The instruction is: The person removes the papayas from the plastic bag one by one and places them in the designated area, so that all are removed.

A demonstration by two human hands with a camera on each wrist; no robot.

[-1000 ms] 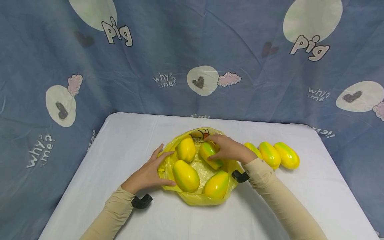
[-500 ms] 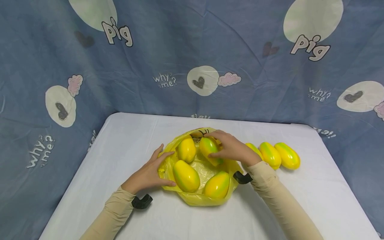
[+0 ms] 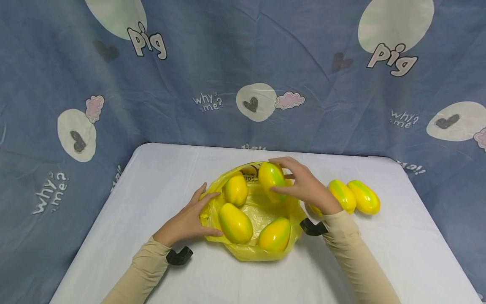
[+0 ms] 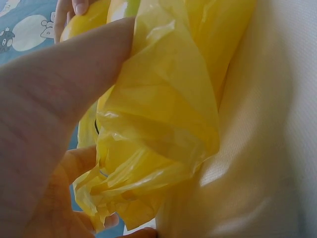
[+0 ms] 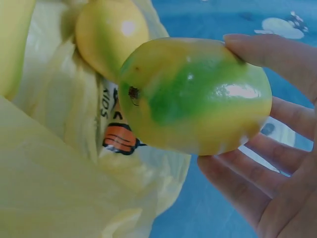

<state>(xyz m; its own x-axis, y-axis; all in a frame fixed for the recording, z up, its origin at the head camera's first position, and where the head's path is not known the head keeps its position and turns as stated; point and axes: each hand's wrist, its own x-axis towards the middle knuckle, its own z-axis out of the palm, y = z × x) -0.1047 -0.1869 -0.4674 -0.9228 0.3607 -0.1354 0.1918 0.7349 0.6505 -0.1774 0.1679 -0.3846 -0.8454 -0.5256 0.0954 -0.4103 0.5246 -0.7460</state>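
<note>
Presently, the head view shows the left hand (image 3: 185, 221), fingers spread, against the yellow bag (image 3: 247, 253) and the right hand (image 3: 310, 188) gripping a yellow-green fruit (image 3: 271, 178) at the bag's far side. Left wrist view: thumb and fingers apart. Right wrist view: thumb and fingers clamped on that fruit.

The bag (image 3: 248, 254) sits on the table (image 3: 402, 253), with the cloth (image 3: 212, 131) behind and the left hand (image 3: 187, 217) at the bag's left side. In the bag are a back-left fruit (image 3: 236, 188), a front-left fruit (image 3: 235, 223) and a front-right fruit (image 3: 274, 234), and the right hand (image 3: 305, 183) holds a fourth fruit (image 3: 270, 179) over the back right part. To the right of the bag, two fruits (image 3: 341, 195) lie side by side, and one partly hidden fruit (image 3: 314, 210) is under the right wrist.
</note>
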